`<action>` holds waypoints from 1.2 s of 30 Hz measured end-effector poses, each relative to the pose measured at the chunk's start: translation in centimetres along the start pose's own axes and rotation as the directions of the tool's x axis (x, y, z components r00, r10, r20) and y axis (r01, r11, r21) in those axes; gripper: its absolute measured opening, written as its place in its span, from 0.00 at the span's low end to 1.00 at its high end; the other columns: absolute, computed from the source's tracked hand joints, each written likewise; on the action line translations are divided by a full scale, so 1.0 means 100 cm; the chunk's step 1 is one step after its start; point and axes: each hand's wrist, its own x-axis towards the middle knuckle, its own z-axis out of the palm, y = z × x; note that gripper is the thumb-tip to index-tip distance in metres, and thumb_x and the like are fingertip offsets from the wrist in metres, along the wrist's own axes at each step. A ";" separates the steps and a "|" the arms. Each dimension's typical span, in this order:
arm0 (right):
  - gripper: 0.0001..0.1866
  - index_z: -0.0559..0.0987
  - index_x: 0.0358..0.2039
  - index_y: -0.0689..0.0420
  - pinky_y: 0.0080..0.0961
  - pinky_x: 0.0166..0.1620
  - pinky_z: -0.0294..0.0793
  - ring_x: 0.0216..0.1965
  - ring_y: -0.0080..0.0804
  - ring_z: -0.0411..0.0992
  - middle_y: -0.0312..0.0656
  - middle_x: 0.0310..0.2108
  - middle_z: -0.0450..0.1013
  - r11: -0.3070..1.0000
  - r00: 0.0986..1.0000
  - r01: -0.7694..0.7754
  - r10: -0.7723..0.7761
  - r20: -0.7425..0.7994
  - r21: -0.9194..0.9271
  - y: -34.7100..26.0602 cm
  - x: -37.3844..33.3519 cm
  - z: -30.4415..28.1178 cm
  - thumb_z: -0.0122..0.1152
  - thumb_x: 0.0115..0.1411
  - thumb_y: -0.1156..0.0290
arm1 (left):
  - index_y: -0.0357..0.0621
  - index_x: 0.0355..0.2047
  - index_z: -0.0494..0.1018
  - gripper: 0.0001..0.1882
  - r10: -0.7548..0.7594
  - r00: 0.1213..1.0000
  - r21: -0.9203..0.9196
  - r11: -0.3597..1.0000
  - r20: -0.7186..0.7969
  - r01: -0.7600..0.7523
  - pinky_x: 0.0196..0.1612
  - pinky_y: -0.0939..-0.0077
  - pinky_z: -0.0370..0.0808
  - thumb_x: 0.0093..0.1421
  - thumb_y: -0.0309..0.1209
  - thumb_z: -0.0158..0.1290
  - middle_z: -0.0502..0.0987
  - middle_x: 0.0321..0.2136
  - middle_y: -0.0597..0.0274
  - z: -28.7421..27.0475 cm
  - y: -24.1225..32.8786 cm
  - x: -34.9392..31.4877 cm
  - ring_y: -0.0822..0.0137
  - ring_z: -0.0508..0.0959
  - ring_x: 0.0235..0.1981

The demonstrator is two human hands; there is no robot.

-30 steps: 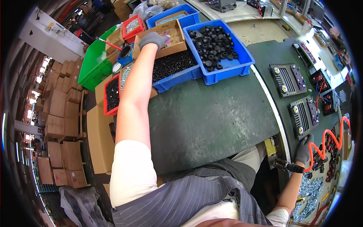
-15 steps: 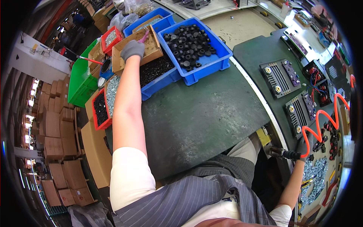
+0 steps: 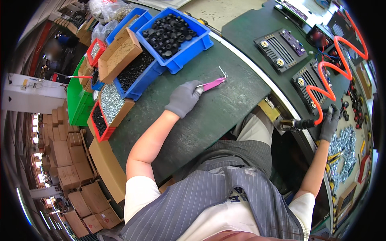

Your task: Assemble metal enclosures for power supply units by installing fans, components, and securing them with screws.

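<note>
My left hand point(image 3: 184, 97), in a grey glove, holds pink-handled tweezers point(image 3: 215, 82) with bent metal tips over the dark green table mat point(image 3: 193, 128). My right hand point(image 3: 330, 122), also gloved, grips a black pneumatic screwdriver point(image 3: 299, 123) low at the right, with an orange coiled air hose point(image 3: 333, 80) running up from it. Two black finned housings point(image 3: 279, 49) point(image 3: 311, 82) lie on the conveyor beyond the mat.
Blue bins of black parts point(image 3: 173, 34) point(image 3: 134, 72), a cardboard box point(image 3: 118, 54), a box of silver screws point(image 3: 110, 103) and a green bin point(image 3: 78, 102) line the left. A pile of silver screws point(image 3: 341, 154) lies at right. Stacked cartons point(image 3: 68, 160) stand on the floor.
My left hand has pulled back from the cardboard box by the bins to the middle of the mat, now holding the pink tweezers. The right hand stays on the screwdriver.
</note>
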 end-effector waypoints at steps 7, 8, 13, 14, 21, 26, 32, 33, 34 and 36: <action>0.17 0.67 0.49 0.61 0.10 0.24 0.60 0.22 0.15 0.63 0.44 0.38 0.73 0.567 0.883 -0.464 0.361 0.301 0.681 -0.030 0.005 -0.039 0.49 0.63 0.66 | 0.48 0.39 0.77 0.12 0.136 0.959 0.084 0.989 -0.251 -0.118 0.33 0.71 0.73 0.57 0.38 0.52 0.78 0.32 0.56 -0.028 0.021 0.019 0.59 0.78 0.30; 0.17 0.67 0.49 0.61 0.10 0.24 0.60 0.22 0.15 0.63 0.44 0.38 0.73 0.570 0.885 -0.458 0.362 0.292 0.682 -0.043 0.005 -0.040 0.49 0.63 0.66 | 0.46 0.37 0.78 0.11 0.004 0.979 -0.080 0.997 -0.206 -0.021 0.33 0.75 0.73 0.56 0.37 0.54 0.79 0.28 0.57 -0.033 0.034 0.025 0.64 0.79 0.28; 0.16 0.71 0.49 0.61 0.09 0.24 0.57 0.22 0.13 0.58 0.33 0.29 0.68 0.569 0.925 -0.358 0.106 0.365 0.741 -0.081 0.025 -0.034 0.50 0.62 0.68 | 0.46 0.33 0.79 0.13 0.131 0.969 -0.118 0.980 -0.211 -0.159 0.31 0.75 0.73 0.55 0.40 0.54 0.79 0.25 0.58 -0.034 0.088 0.064 0.64 0.79 0.27; 0.16 0.72 0.48 0.61 0.10 0.24 0.57 0.21 0.13 0.58 0.31 0.28 0.66 0.705 0.914 -0.299 0.018 0.405 0.643 -0.095 0.029 -0.029 0.51 0.61 0.68 | 0.46 0.33 0.79 0.13 0.135 0.968 -0.127 0.978 -0.212 -0.164 0.31 0.75 0.73 0.55 0.40 0.54 0.79 0.25 0.58 -0.028 0.100 0.075 0.64 0.79 0.27; 0.17 0.72 0.46 0.62 0.16 0.32 0.68 0.29 0.17 0.67 0.33 0.32 0.70 0.801 0.838 -0.113 -0.241 0.490 0.588 -0.157 0.050 0.039 0.54 0.57 0.70 | 0.48 0.35 0.77 0.16 0.311 0.950 0.056 0.949 0.007 -0.311 0.39 0.63 0.72 0.57 0.44 0.47 0.78 0.31 0.57 0.024 0.179 0.125 0.56 0.77 0.34; 0.19 0.73 0.48 0.58 0.24 0.40 0.69 0.33 0.26 0.69 0.42 0.35 0.74 0.945 0.691 0.056 -0.271 0.670 0.324 -0.178 0.073 0.072 0.51 0.54 0.79 | 0.48 0.38 0.75 0.16 0.314 0.945 0.224 0.918 0.089 -0.326 0.40 0.63 0.71 0.59 0.45 0.46 0.77 0.34 0.55 0.051 0.197 0.143 0.54 0.76 0.37; 0.21 0.74 0.46 0.57 0.28 0.42 0.69 0.35 0.34 0.72 0.49 0.35 0.75 0.889 0.498 0.260 -0.458 0.737 0.376 -0.173 0.094 0.109 0.52 0.50 0.82 | 0.49 0.40 0.74 0.17 0.300 0.949 0.287 0.905 0.094 -0.315 0.40 0.62 0.72 0.59 0.44 0.45 0.77 0.35 0.57 0.062 0.205 0.154 0.56 0.76 0.39; 0.20 0.75 0.45 0.58 0.30 0.42 0.70 0.35 0.39 0.72 0.51 0.35 0.74 0.853 0.463 0.378 -0.511 0.725 0.360 -0.177 0.095 0.110 0.52 0.50 0.82 | 0.49 0.40 0.74 0.17 0.294 0.952 0.291 0.906 0.088 -0.307 0.40 0.62 0.72 0.59 0.44 0.45 0.77 0.35 0.57 0.062 0.206 0.155 0.56 0.76 0.39; 0.19 0.75 0.44 0.58 0.31 0.42 0.70 0.36 0.44 0.73 0.53 0.34 0.74 0.802 0.422 0.491 -0.560 0.713 0.339 -0.182 0.097 0.110 0.52 0.49 0.81 | 0.49 0.40 0.74 0.17 0.298 0.951 0.299 0.903 0.082 -0.308 0.40 0.62 0.72 0.58 0.44 0.46 0.77 0.35 0.56 0.063 0.208 0.156 0.56 0.76 0.39; 0.16 0.76 0.40 0.57 0.33 0.43 0.70 0.37 0.50 0.71 0.53 0.33 0.73 0.773 0.417 0.549 -0.582 0.698 0.317 -0.193 0.094 0.109 0.52 0.49 0.80 | 0.50 0.40 0.75 0.17 0.285 0.956 0.309 0.905 0.068 -0.292 0.40 0.62 0.72 0.58 0.45 0.47 0.77 0.35 0.56 0.062 0.205 0.157 0.56 0.76 0.39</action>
